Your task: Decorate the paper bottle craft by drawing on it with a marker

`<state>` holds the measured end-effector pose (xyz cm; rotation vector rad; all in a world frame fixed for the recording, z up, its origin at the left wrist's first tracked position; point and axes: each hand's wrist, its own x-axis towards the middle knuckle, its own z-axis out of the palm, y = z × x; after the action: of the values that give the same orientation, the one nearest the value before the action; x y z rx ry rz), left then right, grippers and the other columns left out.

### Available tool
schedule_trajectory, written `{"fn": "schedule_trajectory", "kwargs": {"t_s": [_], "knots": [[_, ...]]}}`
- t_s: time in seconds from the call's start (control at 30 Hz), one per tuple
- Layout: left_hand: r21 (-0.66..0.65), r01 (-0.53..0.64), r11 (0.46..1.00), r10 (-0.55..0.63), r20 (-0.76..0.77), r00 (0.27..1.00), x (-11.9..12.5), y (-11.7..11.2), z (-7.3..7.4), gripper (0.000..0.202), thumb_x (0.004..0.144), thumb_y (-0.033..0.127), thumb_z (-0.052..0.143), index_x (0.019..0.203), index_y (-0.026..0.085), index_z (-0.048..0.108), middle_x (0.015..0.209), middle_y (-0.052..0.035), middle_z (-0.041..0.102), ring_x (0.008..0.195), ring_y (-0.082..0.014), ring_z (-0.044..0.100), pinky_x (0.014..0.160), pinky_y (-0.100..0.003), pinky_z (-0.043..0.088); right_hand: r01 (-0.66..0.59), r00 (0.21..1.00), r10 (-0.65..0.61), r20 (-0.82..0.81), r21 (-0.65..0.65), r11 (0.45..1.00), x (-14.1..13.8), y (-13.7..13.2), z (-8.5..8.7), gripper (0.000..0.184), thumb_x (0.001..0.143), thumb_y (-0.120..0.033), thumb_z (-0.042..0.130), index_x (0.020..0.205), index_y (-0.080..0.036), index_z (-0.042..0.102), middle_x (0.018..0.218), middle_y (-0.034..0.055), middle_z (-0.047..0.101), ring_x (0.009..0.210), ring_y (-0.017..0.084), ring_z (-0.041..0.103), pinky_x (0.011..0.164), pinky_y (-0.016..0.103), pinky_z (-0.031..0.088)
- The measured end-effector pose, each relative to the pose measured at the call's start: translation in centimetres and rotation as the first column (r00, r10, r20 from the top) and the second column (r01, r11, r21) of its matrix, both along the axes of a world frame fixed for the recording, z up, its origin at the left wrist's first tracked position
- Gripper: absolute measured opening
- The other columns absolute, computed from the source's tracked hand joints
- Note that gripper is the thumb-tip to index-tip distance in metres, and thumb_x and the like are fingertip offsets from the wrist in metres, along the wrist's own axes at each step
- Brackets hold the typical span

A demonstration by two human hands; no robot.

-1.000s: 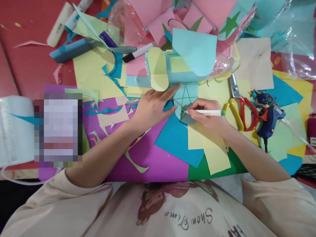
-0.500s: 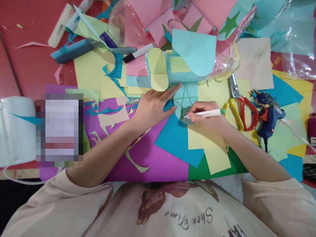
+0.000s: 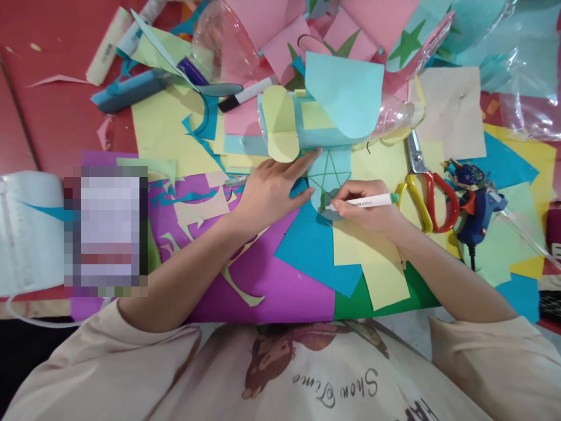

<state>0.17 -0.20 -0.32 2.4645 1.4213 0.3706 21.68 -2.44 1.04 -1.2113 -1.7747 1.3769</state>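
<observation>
A white marker (image 3: 370, 201) with a green end is pinched in my right hand (image 3: 363, 204), its tip low on a light blue piece of paper (image 3: 316, 165). On that paper is a five-pointed star (image 3: 329, 171) in green outline, with some green filling at its lower left. My left hand (image 3: 274, 190) lies flat with fingers spread, its fingertips at the paper's left and upper edge. Just above lies a clear plastic bottle (image 3: 390, 114) wrapped in light blue paper with yellow pieces on it. Darker blue paper (image 3: 322, 251) lies beneath.
To the right are red-and-yellow-handled scissors (image 3: 432, 199) and a blue glue gun (image 3: 477, 216). A black-capped marker (image 3: 248, 93) lies beyond my left hand. Paper scraps (image 3: 204, 207) cover purple sheets at left, near a blurred-out device (image 3: 109, 228). Pink paper with green stars (image 3: 407, 44) is at the back.
Almost nothing differs. The marker in my right hand has tilted very slightly; my left hand and the paper stay in place.
</observation>
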Motion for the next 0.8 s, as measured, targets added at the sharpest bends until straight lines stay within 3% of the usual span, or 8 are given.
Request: {"fn": "schedule_trajectory", "kwargs": {"t_s": [0.27, 0.8], "knots": [[-0.005, -0.013, 1.0, 0.013, -0.02, 1.0, 0.07, -0.03, 0.22, 0.057, 0.091, 0.036, 0.048, 0.145, 0.02, 0.044, 0.106, -0.0093, 0.067, 0.095, -0.026, 0.064, 0.09, -0.039, 0.047, 0.11, 0.991, -0.106, -0.077, 0.05, 0.993, 0.19, 0.06, -0.29, 0.017, 0.085, -0.025, 0.062, 0.071, -0.016, 0.059, 0.063, -0.0026, 0.057, 0.056, 0.008, 0.046, 0.051, 0.023, 0.034], [-0.004, -0.006, 1.0, 0.006, -0.012, 1.0, -0.05, 0.03, -0.01, 0.058, 0.091, 0.037, 0.048, 0.146, 0.022, 0.043, 0.103, -0.0085, 0.067, 0.093, -0.0254, 0.065, 0.088, -0.039, 0.048, 0.093, 0.996, -0.093, -0.005, 0.029, 0.995, 0.12, 0.08, -0.39, 0.017, 0.084, -0.024, 0.063, 0.069, -0.016, 0.06, 0.064, -0.0015, 0.058, 0.056, 0.008, 0.045, 0.052, 0.024, 0.034]]}}
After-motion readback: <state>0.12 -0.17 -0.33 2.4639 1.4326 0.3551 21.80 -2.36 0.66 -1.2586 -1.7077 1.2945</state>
